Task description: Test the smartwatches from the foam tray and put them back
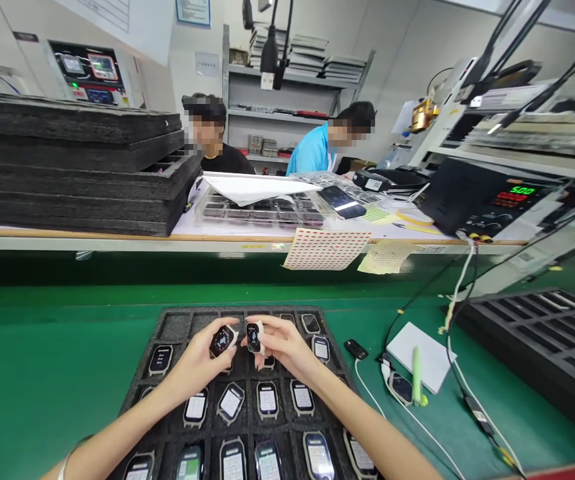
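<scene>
A green tabletop (pixel 42 373) spreads beneath the grip; ahead of it runs a raised shelf (pixel 117 243), and farther off, before a pale wall (pixel 397 40), are two people, one in black (pixel 227 160), one in blue (pixel 312 150). Two watches are held up over one foam tray (pixel 176 327): the left hand (pixel 202 357) pinches a round-faced watch (pixel 222 340) between thumb and fingers, and the right hand (pixel 287 343) likewise pinches a rectangular watch (pixel 254 337), just apart from it. Nearest the wearer, below the grip, six watches (pixel 267 460) show in the tray's front row. Right of the grip lie one white pad (pixel 432 367) and one green pen (pixel 416 373); ahead and right stands one power supply (pixel 487 200).
</scene>
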### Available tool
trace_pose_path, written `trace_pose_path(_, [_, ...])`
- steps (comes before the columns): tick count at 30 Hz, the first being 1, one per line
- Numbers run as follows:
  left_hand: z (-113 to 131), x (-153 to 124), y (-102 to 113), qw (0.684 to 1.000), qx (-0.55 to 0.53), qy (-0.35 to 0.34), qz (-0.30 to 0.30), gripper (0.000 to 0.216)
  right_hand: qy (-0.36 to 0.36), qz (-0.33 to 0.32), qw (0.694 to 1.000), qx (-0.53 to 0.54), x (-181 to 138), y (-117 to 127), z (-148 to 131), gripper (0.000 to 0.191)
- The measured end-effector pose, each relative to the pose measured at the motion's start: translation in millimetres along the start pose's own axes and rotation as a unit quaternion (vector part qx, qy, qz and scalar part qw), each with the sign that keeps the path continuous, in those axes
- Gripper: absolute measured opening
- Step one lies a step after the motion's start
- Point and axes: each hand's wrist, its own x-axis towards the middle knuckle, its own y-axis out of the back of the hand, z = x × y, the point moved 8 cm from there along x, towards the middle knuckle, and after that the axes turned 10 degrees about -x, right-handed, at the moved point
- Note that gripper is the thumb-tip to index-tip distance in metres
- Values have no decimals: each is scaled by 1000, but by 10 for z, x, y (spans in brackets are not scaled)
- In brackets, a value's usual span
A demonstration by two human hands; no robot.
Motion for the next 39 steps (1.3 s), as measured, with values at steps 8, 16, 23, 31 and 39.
trace_pose_path(8, [39,-29,-8,1000,16,-1,-8,42,3,0,1000,-6,-28,-16,-44,48])
trace_pose_path(16, [38,-1,-5,1000,8,-4,-4,42,4,-2,1000,-5,-13,-35,-34,50])
trace_pose_path(23, [88,15,27,1000,30,-5,7,39,-3,0,1000,0,15,-21,-23,42])
trace_pose_path(31, [114,9,23,998,56,-10,-1,39,-10,2,1000,-14,30,-16,-16,41])
trace_pose_path(39, [147,9,12,998,63,-25,-8,39,-14,14,1000,-21,29,12,-23,42])
